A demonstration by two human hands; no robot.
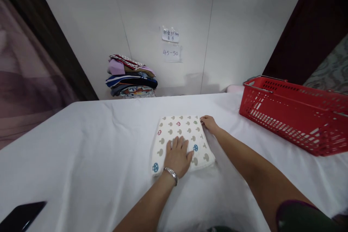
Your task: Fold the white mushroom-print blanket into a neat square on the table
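Note:
A folded white cloth (181, 130) printed with small mushrooms lies on the white table (81, 145) in front of me. My left hand (178, 156) lies flat on the near half of the cloth, fingers stretched out, with a metal watch on its wrist. At the cloth's far right corner my right hand (208, 122) has its fingers curled, pinching the edge there.
A red plastic basket (296, 116) stands on the table at the right. A stack of folded clothes (132, 78) sits against the back wall, under two paper notes (170, 43). A dark flat object (21, 215) lies at the near left corner.

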